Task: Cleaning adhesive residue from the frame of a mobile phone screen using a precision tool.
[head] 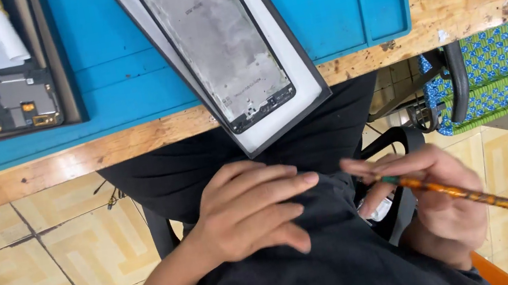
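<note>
1. My right hand [439, 201] pinches an orange, amber-patterned screwdriver [458, 192] between thumb and fingers, its metal tip pointing toward 4 o'clock, low over my lap.
2. My left hand [248, 212] lies flat on the dark cloth of my clothing [330, 267], fingers loosely spread and holding nothing, at 9 o'clock from the screwdriver.
3. At 12 o'clock from my hands, a bare phone frame [220, 41] overhangs the wooden table edge [98, 155], resting on the blue work mat [111, 70].
4. At 10 o'clock, an opened phone [2, 74] shows its circuit board.
5. At 2 o'clock stands a blue-green woven chair [496, 71].
</note>
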